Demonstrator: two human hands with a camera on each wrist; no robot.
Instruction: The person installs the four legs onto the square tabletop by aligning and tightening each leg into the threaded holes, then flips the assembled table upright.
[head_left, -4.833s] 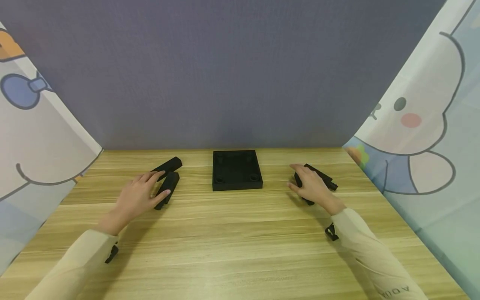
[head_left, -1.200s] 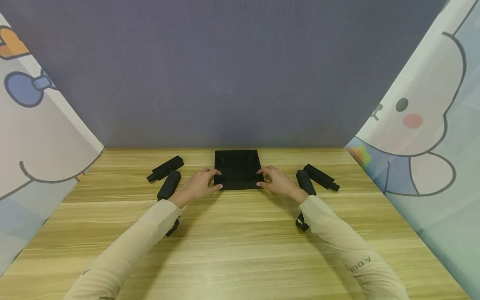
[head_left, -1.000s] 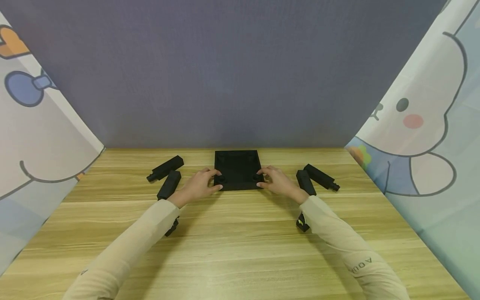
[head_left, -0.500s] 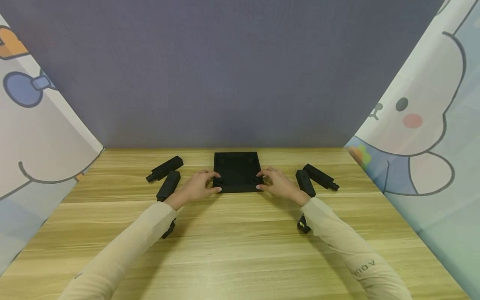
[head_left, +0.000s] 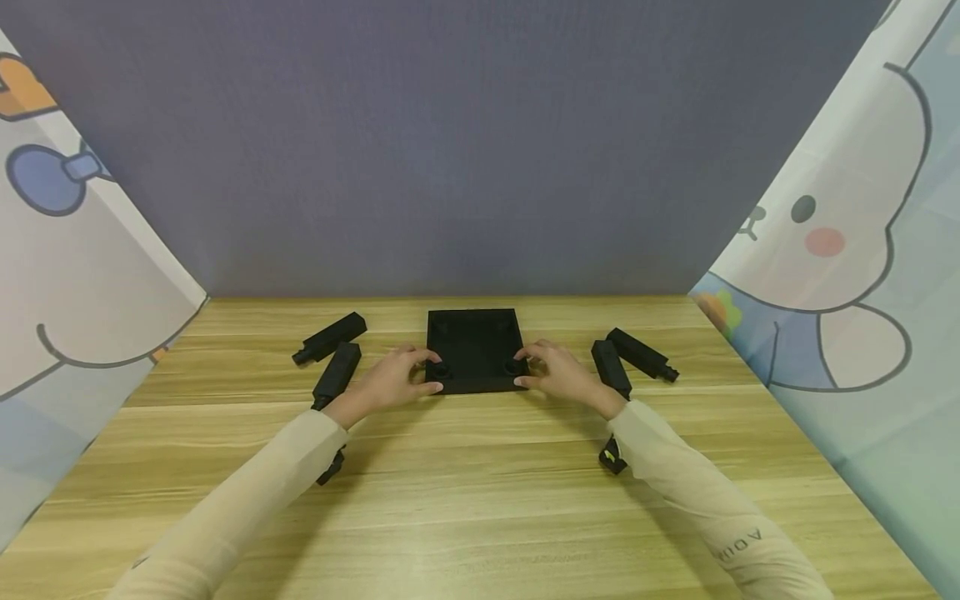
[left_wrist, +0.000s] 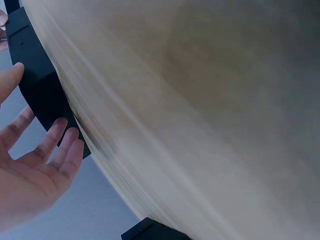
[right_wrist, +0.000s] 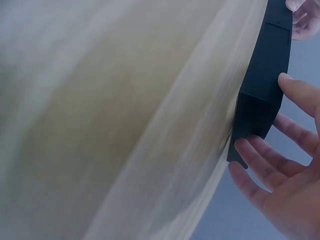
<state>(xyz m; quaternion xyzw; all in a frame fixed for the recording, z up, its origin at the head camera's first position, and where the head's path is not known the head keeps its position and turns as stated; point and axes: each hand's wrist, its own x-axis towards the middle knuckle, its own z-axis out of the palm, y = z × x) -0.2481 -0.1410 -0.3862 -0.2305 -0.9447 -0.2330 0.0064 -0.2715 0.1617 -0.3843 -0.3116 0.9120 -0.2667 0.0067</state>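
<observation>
A black square tray-like panel (head_left: 476, 346) with raised rims and round sockets in its corners lies at the table's middle back. My left hand (head_left: 393, 379) pinches its near left corner, thumb on the front face and fingers at the side. At the near right corner, my right hand (head_left: 561, 375) pinches it in the same way. In the left wrist view the panel (left_wrist: 37, 65) lies against the thumb and several fingertips. The right wrist view has the panel's edge (right_wrist: 262, 70) between thumb and fingers, with the left fingertips at its far end.
Two black square bars with narrow ends, one farther back (head_left: 333, 335) and one nearer (head_left: 339, 371), lie left. Two similar bars, one inner (head_left: 611, 365) and one outer (head_left: 641, 353), lie right. A grey partition (head_left: 450, 150) stands behind the wooden table (head_left: 465, 500).
Both hands have moved inward from the side bars to the panel's near corners. During the last second the panel has slid slightly toward me with them. The bars stay put.
</observation>
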